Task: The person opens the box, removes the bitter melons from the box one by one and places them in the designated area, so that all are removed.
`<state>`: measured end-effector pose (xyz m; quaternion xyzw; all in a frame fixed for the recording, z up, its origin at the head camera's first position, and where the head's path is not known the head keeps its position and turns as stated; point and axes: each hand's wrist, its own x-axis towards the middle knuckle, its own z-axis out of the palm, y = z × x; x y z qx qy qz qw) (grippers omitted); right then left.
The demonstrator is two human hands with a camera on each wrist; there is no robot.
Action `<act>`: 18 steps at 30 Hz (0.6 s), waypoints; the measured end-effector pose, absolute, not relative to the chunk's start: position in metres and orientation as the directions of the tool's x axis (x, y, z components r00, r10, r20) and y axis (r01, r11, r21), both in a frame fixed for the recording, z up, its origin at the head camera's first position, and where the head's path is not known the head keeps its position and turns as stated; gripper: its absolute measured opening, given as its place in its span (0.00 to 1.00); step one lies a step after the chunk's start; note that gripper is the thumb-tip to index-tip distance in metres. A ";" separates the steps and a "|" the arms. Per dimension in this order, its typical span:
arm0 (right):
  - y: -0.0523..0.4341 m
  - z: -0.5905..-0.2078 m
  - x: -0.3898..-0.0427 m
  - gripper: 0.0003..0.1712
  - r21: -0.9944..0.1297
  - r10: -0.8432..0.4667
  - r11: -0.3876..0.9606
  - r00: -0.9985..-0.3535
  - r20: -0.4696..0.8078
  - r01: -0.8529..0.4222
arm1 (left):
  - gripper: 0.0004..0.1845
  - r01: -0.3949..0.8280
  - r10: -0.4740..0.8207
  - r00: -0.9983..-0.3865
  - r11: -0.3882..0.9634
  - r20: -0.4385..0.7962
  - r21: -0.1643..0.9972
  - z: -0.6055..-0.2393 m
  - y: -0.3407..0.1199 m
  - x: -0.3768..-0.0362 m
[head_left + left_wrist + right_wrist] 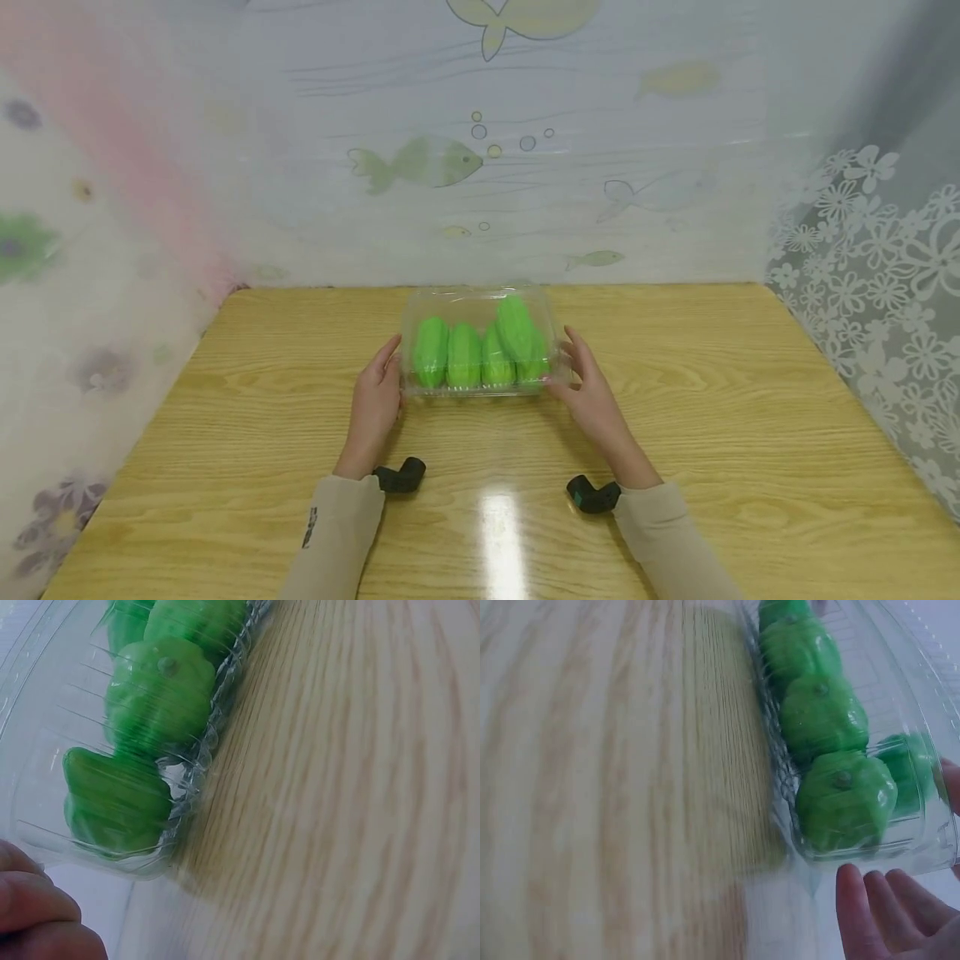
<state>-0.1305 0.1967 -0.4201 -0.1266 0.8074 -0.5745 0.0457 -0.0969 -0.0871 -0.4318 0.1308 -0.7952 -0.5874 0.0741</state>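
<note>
A clear plastic clamshell box point(480, 392) is near the back of the table, with its lid closed. Several bright green, ridged, oblong toy-like vegetables point(465, 357) stand side by side in it, one leaning on top at the right. Small round stem nubs show on their ends in both wrist views. My left hand point(377, 398) grips the box's left side, its fingers point(37, 915) bent at the corner. At the opposite side my right hand point(592, 400) holds the box, thumb near the front corner and fingers point(859, 907) along the end wall.
The wood-grain table point(712, 417) runs back to a pale curtain point(540, 192) printed with fish. Patterned sheets point(885, 275) hang along both sides. Black wrist-worn devices point(402, 475) sit at the sleeve cuffs.
</note>
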 end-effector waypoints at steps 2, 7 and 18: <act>0.195 -0.413 -0.126 0.42 -0.926 -0.262 0.325 -0.959 0.104 -0.190 | 0.21 -0.116 -0.291 -0.956 0.273 -0.033 0.955 -0.432 -0.087 -0.097; 0.190 -0.399 -0.117 0.39 -0.908 -0.270 0.345 -0.952 0.147 -0.238 | 0.22 -0.106 -0.277 -0.960 0.240 -0.036 0.965 -0.433 -0.088 -0.095; 0.199 -0.419 -0.130 0.40 -0.911 -0.268 0.362 -0.958 0.100 -0.197 | 0.32 -0.042 -0.087 -0.996 0.195 -0.025 0.980 -0.411 -0.093 -0.087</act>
